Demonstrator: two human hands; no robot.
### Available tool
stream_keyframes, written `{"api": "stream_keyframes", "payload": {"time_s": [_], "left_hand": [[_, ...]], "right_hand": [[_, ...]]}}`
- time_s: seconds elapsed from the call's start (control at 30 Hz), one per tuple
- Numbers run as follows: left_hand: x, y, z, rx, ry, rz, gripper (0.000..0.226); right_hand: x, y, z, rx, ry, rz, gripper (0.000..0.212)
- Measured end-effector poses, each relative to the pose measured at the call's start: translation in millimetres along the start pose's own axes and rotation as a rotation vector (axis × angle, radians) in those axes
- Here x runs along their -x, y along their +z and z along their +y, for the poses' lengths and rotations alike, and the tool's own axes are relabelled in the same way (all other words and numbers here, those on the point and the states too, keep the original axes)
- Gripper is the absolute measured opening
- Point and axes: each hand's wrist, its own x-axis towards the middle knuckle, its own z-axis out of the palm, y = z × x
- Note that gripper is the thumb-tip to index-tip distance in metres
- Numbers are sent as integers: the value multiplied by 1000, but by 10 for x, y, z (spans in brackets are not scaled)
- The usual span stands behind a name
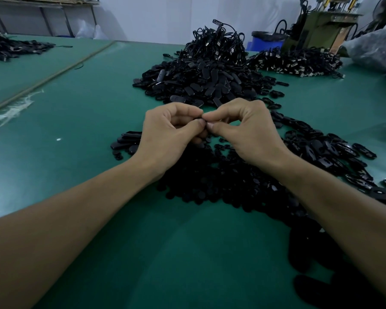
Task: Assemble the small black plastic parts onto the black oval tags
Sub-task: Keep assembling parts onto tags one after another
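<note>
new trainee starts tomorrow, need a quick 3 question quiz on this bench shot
1. True or false: the left hand and right hand lie flat on the table and hold nothing.
2. The table cover is: A red, B green, C white.
3. Fill in: the tallest pile lies ___ the hands, farther from the person.

Key
1. False: both hands pinch a small black part where their fingertips meet.
2. B.
3. Beyond.

Factory workshop: green worktable (87,103), heaped black parts (201,72), press machine (321,25).
</note>
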Motion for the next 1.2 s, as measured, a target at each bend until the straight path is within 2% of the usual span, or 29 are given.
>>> {"api": "stream_keyframes", "payload": {"time_s": [0.27, 0.47, 0.6, 0.8, 1.0, 1.2], "left_hand": [[-16, -10, -14, -5, -7, -13, 14], [-19, -7, -17, 24, -15, 8, 13], [-23, -13, -21, 27, -17, 14, 10], [-37, -7, -44, 16, -20, 25, 15], [-43, -27, -51, 16, -19, 57, 16], [-44, -24, -63, 16, -29, 65, 16]], "right_hand": [[-39, -36, 35, -59, 25, -47, 13], [-8, -28, 32, 231, -104, 9, 17], [12, -10, 20, 302, -175, 30, 15], [5, 7, -15, 244, -160, 44, 3], [-16, 14, -50, 83, -54, 46, 9], [-19, 5, -70, 110, -54, 64, 7]]}}
